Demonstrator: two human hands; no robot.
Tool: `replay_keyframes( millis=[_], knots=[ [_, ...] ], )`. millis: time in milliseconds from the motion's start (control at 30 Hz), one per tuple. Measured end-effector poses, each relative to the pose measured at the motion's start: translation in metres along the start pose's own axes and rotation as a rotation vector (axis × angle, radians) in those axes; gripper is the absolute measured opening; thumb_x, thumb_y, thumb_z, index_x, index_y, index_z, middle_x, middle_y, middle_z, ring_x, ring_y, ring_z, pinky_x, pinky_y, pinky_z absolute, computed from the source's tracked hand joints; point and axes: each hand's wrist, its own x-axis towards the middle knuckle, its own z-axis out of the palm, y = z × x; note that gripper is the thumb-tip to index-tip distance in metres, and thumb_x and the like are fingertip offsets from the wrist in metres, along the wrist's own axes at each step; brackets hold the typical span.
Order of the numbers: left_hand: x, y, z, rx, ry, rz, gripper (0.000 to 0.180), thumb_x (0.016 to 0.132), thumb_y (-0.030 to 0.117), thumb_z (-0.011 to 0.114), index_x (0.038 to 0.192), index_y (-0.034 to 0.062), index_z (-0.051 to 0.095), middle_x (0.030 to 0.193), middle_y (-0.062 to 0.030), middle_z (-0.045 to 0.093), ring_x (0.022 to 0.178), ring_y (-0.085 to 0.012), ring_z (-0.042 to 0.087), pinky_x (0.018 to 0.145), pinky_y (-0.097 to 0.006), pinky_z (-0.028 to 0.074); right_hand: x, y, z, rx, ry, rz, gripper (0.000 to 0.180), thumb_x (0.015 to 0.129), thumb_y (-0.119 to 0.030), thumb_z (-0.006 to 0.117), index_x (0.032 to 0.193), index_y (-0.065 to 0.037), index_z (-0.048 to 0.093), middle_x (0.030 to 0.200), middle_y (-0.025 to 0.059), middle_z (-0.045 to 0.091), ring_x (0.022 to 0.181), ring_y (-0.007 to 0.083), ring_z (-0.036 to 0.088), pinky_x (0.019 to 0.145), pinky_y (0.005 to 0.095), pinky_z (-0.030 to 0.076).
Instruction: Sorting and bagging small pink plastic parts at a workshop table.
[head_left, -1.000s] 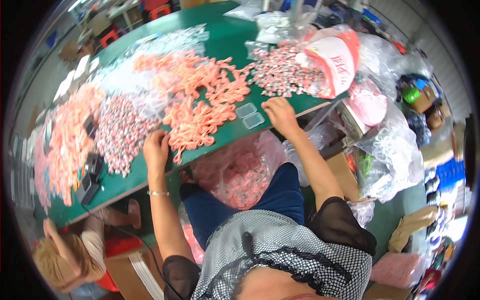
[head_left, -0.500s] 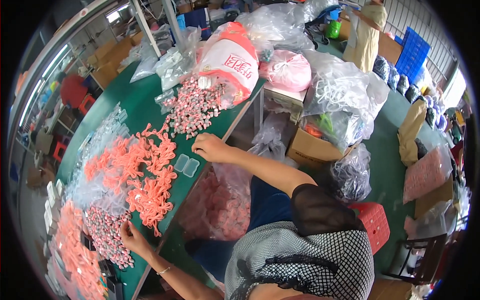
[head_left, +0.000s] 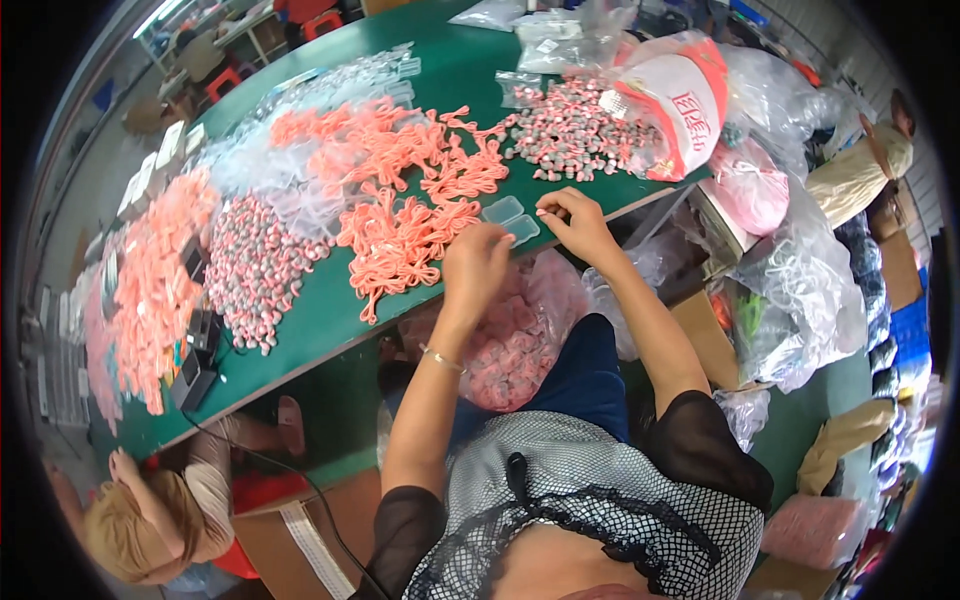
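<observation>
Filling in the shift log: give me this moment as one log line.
left hand: by small clear plastic cases | right hand: beside cases | nearest: pile of salmon-pink cord bundles | surface: green table

Green table [head_left: 470, 70] bears orange cord bundles [head_left: 400, 215], grey-pink pieces [head_left: 255, 265], clear cases [head_left: 510, 218]

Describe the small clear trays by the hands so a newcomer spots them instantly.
Find the green table, then its near edge between the left hand and right hand. The clear trays lie there: flat, see-through rectangles, unlike the tangled orange cords beside them.
</observation>
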Motion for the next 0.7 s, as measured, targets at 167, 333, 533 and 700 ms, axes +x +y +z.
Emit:
replay_keyframes(
  millis=[167,333,533,700],
  knots=[
    [0.005,-0.003,0.02,0.126,0.065,0.055,0.012,0.08,0.013,0.072,0.086,0.0033,0.067,0.079,-0.0111,0.063,0.072,-0.0276,0.061,0.066,-0.038,0.049,-0.001,-0.012,0.011,-0.016,-0.07,-0.076,0.01,0.08,-0.009,0.07,0.088,-0.005,0.066,0.083,0.0074,0.062,0.074,0.0229,0.062,0.063,0.0342,0.049],
    [0.004,-0.001,0.03,0.197,0.132,0.11,0.008,0.077,0.011,0.07,0.081,0.0052,0.066,0.086,-0.0111,0.059,0.086,-0.0314,0.059,0.072,-0.041,0.048,0.0,-0.009,0.014,-0.336,-0.118,-0.16,0.008,0.079,-0.014,0.067,0.086,-0.011,0.067,0.084,0.0034,0.062,0.086,0.0256,0.059,0.075,0.0403,0.043],
    [0.002,-0.004,0.031,0.292,0.129,0.094,0.015,0.075,0.016,0.072,0.082,0.0042,0.066,0.091,-0.0134,0.057,0.084,-0.0318,0.059,0.071,-0.042,0.049,0.003,-0.017,0.011,-0.382,-0.154,-0.249,0.014,0.077,-0.01,0.064,0.09,-0.01,0.068,0.084,0.0053,0.059,0.084,0.0259,0.057,0.074,0.0388,0.043],
    [0.001,-0.006,0.029,0.237,0.143,0.15,0.018,0.074,0.019,0.071,0.082,0.0044,0.064,0.085,-0.0114,0.055,0.082,-0.0308,0.057,0.069,-0.042,0.046,0.008,-0.014,0.008,-0.355,-0.199,-0.219,0.015,0.077,-0.008,0.061,0.091,-0.008,0.067,0.086,0.0062,0.06,0.086,0.0265,0.057,0.076,0.0384,0.045]
  ],
)
